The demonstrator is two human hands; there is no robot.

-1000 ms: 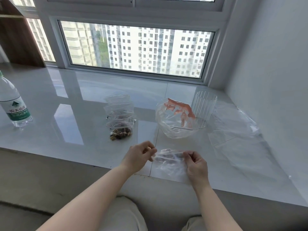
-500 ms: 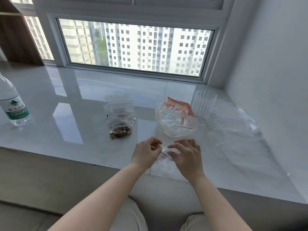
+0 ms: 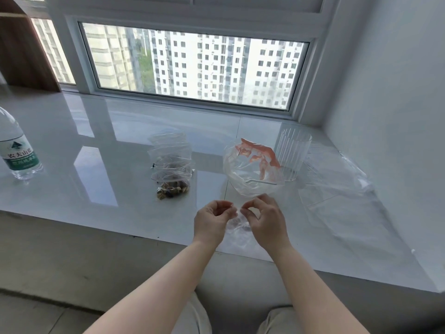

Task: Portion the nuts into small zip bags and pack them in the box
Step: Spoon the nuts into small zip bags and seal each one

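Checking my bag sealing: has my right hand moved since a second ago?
Yes. The right hand moved leftward toward the left hand, judged against the clear ribbed cup.

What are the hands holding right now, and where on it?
Both hands, left and right, pinch the top edge of a small clear bag.

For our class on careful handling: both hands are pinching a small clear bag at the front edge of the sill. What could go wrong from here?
1. The small zip bag is pinched by the left hand and right hand over the sill's edge; a slip could drop it to the floor.
2. The clear cup stands close behind the large bag; a forward reach might knock it over.
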